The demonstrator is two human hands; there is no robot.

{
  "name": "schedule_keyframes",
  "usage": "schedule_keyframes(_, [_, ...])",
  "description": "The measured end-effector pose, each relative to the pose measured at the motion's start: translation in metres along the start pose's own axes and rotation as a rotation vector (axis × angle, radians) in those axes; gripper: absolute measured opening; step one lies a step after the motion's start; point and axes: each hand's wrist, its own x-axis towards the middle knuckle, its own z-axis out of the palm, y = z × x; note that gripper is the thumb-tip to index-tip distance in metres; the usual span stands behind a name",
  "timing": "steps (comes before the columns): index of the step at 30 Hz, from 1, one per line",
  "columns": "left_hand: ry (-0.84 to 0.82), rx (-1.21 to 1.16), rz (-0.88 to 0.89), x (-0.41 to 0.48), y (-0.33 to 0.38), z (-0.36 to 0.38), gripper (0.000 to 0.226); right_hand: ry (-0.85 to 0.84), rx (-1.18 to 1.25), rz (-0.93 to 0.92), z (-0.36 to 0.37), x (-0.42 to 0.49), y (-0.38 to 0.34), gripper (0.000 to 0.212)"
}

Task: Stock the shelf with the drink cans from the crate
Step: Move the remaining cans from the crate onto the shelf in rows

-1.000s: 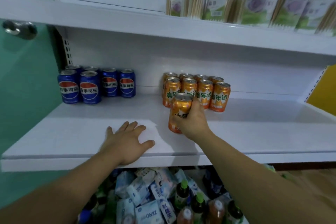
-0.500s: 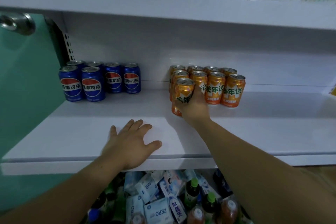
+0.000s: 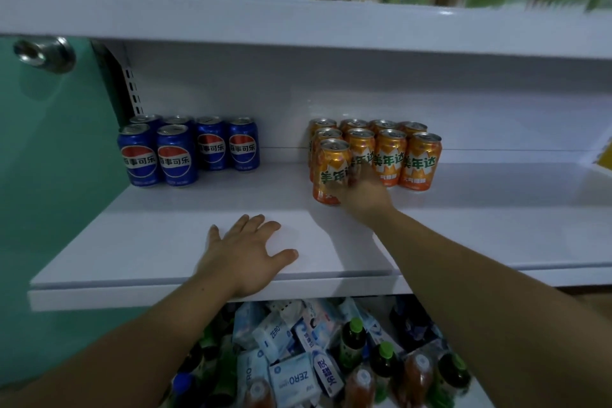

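Item in hand: we list one orange aluminium drink can with green lettering (image 3: 331,172). It stands upright with its base on the white metal shelf (image 3: 165,242), at the 7 o'clock corner of the orange stock. We cannot tell whether it touches the can behind it.
Right hand: the right hand (image 3: 362,195) is motion-blurred, its fingers curled round the can's 3 o'clock flank. We judge the low side grip lets the can seat against its neighbours without knocking them.
Left hand: the left hand (image 3: 245,252) lies flat with fingers spread near the shelf's front edge, at 7 o'clock of the held can, and holds nothing. We read it as a brace for the reach.
Orange stock: the block of matching orange cans (image 3: 390,156) stands in two rows of four against the back panel, labels forward. The held can appears to start a third row at the left end.
Blue stock: the cluster of blue cola cans with red-and-white emblems (image 3: 175,156) stands at 9 o'clock of the orange block, well apart. We take it the stock is sorted by brand.
Supply below: a heap of white ZERO packs and green-capped bottles (image 3: 298,371) lies at 6 o'clock beneath the shelf. We cannot make out the crate's walls or any remaining cans.
Progress: we judge this can all but placed, with release the remaining step.
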Motion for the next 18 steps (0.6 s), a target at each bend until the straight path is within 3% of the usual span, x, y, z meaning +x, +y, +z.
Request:
schedule_keyframes(4, [-0.047, 0.014, -0.007, -0.001, 0.001, -0.007, 0.075, -0.123, -0.226, 0.068, -0.06, -0.035, 0.0, 0.058])
schedule_keyframes(8, [-0.106, -0.053, -0.015, 0.0, 0.02, -0.021, 0.088, -0.141, -0.474, 0.176, -0.129, -0.077, 0.006, 0.064])
schedule_keyframes(12, [-0.113, -0.161, 0.262, -0.012, 0.098, -0.031, 0.08, -0.071, -0.582, 0.293, -0.189, -0.124, 0.023, 0.075])
schedule_keyframes(18, [-0.162, -0.091, 0.73, -0.069, 0.239, -0.01, 0.068, 0.045, -0.618, 0.484, -0.256, -0.218, 0.054, 0.076])
